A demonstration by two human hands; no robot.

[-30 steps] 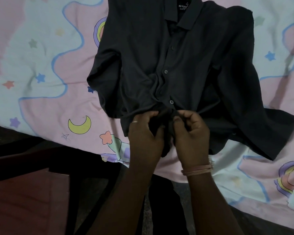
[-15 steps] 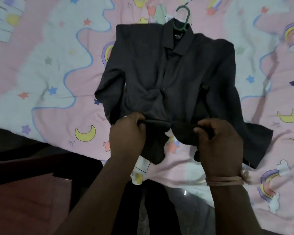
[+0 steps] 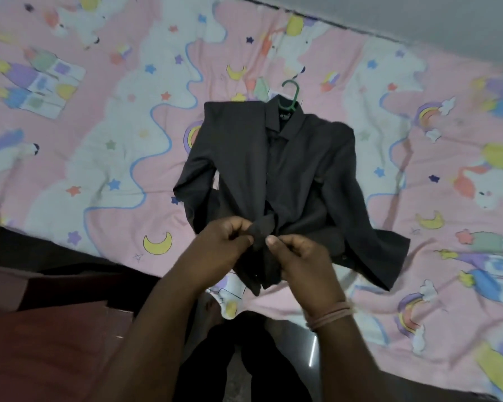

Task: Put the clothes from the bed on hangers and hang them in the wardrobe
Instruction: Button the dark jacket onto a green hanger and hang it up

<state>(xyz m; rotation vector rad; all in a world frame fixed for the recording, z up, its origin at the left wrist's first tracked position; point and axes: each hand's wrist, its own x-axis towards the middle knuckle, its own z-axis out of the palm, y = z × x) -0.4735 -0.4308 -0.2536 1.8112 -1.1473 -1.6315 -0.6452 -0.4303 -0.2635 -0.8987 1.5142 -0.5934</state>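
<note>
While the dark shirt (image 3: 276,169) is lying on the bed (image 3: 99,134) with a green hanger (image 3: 291,94) at its collar, its lower front is being pinched by the left hand (image 3: 221,245) and the right hand (image 3: 299,256); tugging there is risking the hanger being dislodged.

Both forearms reached forward, converging at centre. Left hand (image 3: 218,248) curled, fingers and thumb pinched together on dark fabric. Right hand (image 3: 299,259) close beside it, thumb up, fingers likewise curled on the cloth; bands round right wrist.
</note>
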